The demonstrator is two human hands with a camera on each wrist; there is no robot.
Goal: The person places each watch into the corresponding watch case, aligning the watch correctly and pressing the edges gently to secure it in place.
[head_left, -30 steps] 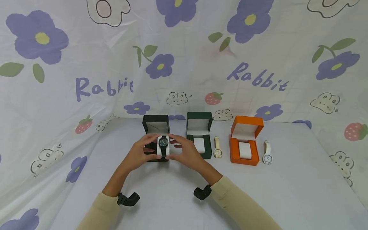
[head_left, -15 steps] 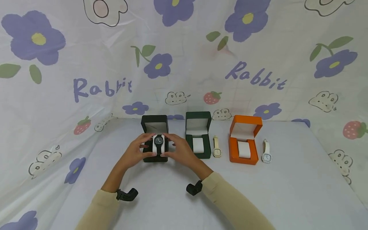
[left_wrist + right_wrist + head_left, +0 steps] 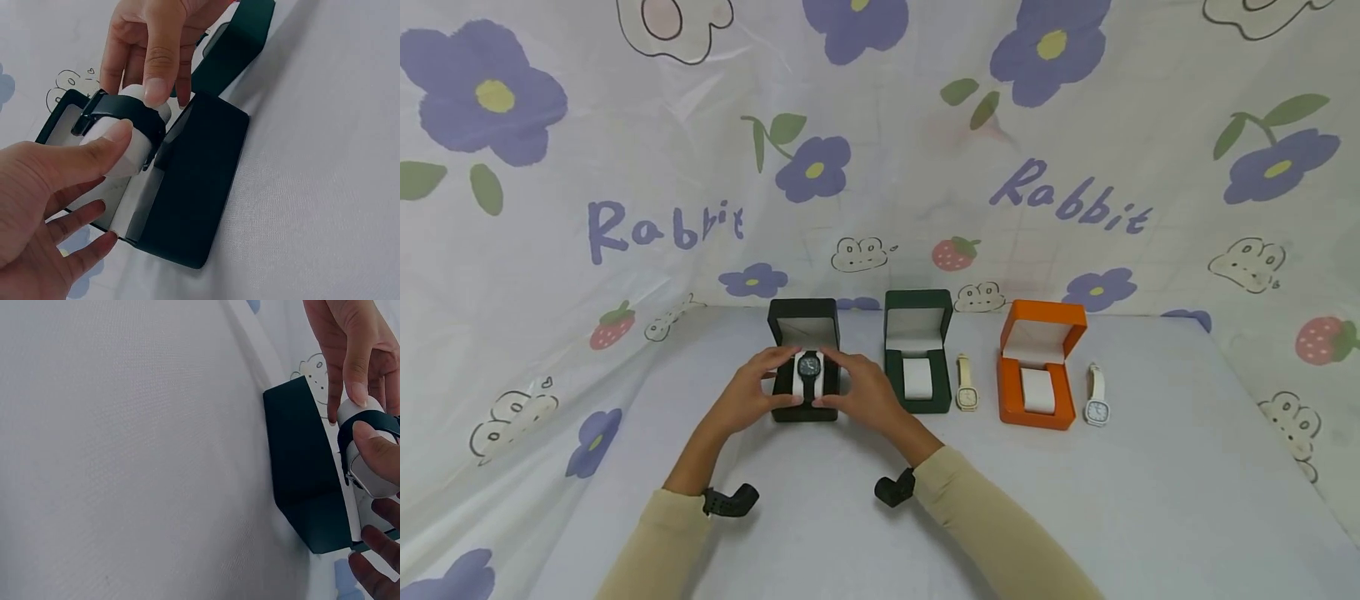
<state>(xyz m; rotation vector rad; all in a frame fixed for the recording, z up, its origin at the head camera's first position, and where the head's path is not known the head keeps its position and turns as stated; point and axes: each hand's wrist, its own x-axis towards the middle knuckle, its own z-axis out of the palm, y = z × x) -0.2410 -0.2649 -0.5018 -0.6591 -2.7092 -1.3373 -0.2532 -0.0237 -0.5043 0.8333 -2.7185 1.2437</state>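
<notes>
Both hands hold a white watch cushion (image 3: 122, 161) from its two ends, with a black wristwatch (image 3: 808, 367) strapped round it. The left hand (image 3: 747, 393) pinches the left end and the right hand (image 3: 867, 392) the right end, thumbs at the near side. Cushion and watch are over the opened black watch box (image 3: 803, 308), whose lid stands up behind. In the left wrist view, the watch's dark strap (image 3: 125, 109) runs between the two thumbs. Seen from the right wrist, the cushion is close above the box's front wall (image 3: 303, 450).
To the right stand an open green watch box (image 3: 919, 300) and an open orange one (image 3: 1043, 313), each with a white cushion inside. A gold watch (image 3: 967, 385) lies beside the green box, a silver watch (image 3: 1097, 400) beside the orange one. A patterned cloth hangs behind.
Both hands have moved left with the watch and its cushion, from the box's right side to its middle. The other boxes and watches stay in place; the head view shifts slightly.
</notes>
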